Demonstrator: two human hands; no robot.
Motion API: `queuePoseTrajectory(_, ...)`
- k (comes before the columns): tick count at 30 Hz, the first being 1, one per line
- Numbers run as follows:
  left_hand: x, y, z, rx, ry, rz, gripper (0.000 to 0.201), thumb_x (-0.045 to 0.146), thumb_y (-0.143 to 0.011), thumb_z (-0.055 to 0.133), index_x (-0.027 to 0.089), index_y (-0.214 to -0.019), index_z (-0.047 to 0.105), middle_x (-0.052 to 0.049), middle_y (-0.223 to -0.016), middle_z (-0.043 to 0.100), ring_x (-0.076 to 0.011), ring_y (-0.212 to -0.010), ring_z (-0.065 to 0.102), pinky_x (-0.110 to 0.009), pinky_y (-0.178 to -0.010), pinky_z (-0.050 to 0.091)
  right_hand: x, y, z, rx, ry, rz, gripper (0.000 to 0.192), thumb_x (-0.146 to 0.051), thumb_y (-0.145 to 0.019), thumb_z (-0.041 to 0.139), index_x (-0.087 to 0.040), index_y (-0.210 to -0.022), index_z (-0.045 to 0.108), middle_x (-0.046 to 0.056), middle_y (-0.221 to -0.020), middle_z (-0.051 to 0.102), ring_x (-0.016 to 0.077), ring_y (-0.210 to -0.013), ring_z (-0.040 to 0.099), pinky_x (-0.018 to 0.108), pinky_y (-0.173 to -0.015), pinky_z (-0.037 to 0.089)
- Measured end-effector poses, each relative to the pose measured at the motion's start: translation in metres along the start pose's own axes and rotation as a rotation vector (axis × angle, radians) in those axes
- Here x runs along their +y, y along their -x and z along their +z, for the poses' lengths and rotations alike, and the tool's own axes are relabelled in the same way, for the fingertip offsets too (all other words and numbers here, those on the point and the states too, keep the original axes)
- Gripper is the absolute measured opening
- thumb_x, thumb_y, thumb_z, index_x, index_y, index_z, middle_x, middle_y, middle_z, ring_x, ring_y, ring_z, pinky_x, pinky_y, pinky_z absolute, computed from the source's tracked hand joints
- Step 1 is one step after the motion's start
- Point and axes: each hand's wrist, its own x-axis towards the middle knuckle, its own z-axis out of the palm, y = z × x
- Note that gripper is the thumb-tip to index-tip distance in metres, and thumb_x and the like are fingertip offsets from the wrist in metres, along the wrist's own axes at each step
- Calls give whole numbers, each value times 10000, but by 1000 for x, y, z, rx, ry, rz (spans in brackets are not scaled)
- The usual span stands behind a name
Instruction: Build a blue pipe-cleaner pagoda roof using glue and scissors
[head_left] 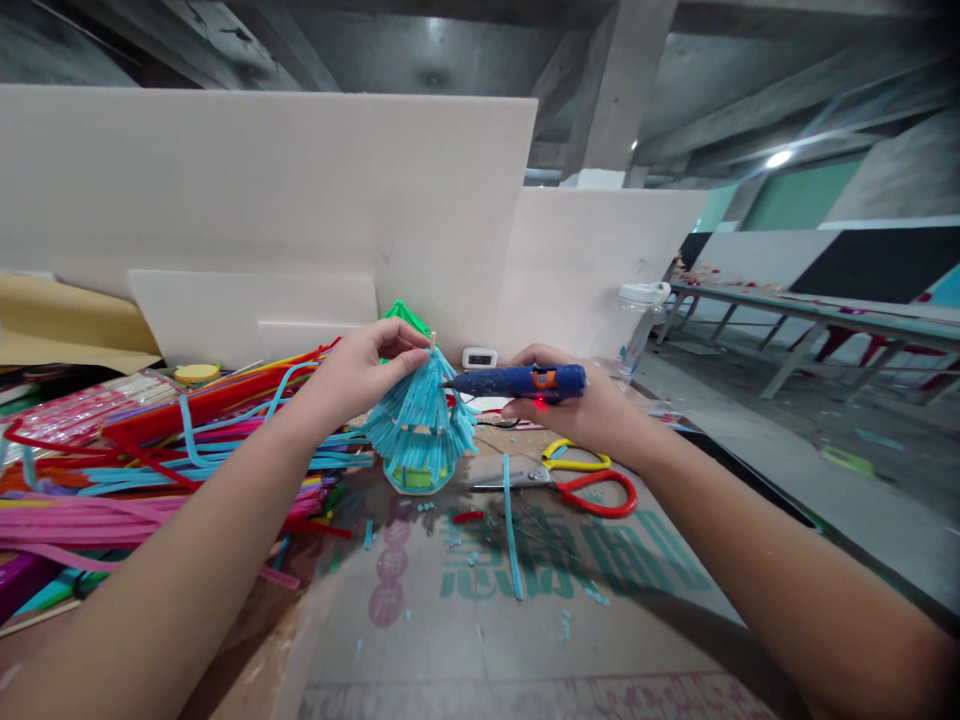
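A small tiered blue tree-like model (420, 412) made of pipe cleaner strips stands on the cardboard, with a thin stick showing at its tip. My left hand (382, 358) grips it near the top, thumb and fingers closed around the upper part. In my right hand (559, 385) is a blue glue gun (517, 382), held level, its nozzle pointing left at the model's upper side. A red light glows beneath its body. Below lie scissors (592, 485) with one yellow and one red handle. One loose blue pipe cleaner (511, 530) crosses their blades.
Many coloured pipe cleaners (187, 450) are heaped at the left. A small white digital clock (479, 358) and a clear bottle (637, 320) stand by the pale boards (262, 180) at the back. Blue scraps dot the printed cardboard (420, 650). Something green (401, 315) is behind the model.
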Motion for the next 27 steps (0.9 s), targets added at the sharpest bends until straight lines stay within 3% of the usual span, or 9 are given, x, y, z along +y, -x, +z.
queuePoseTrajectory(11,2,0,0,-19,5,29,319,468,-849,606,183,-988,646,-54,-933,699,-194,-845,636,-313,-756,496,-7,0,1,45,-116,31,380,-424,-704,754,-205,-967,587,-13,-728,636,158,-647,592,266,-598,438)
queuePoseTrajectory(17,6,1,1,-23,-20,37,306,460,-855,604,189,-987,652,-50,-929,694,-187,-839,635,-310,-760,492,-5,-1,2,100,-92,-6,355,-416,-710,751,-201,-939,587,-37,-681,584,120,-599,521,234,-549,387)
queuePoseTrajectory(27,10,2,0,-18,-53,45,279,438,-860,603,192,-978,658,-44,-927,693,-185,-838,635,-313,-777,489,-6,-1,3,166,-99,5,339,-385,-692,777,-201,-907,591,-39,-678,587,119,-601,529,227,-539,389)
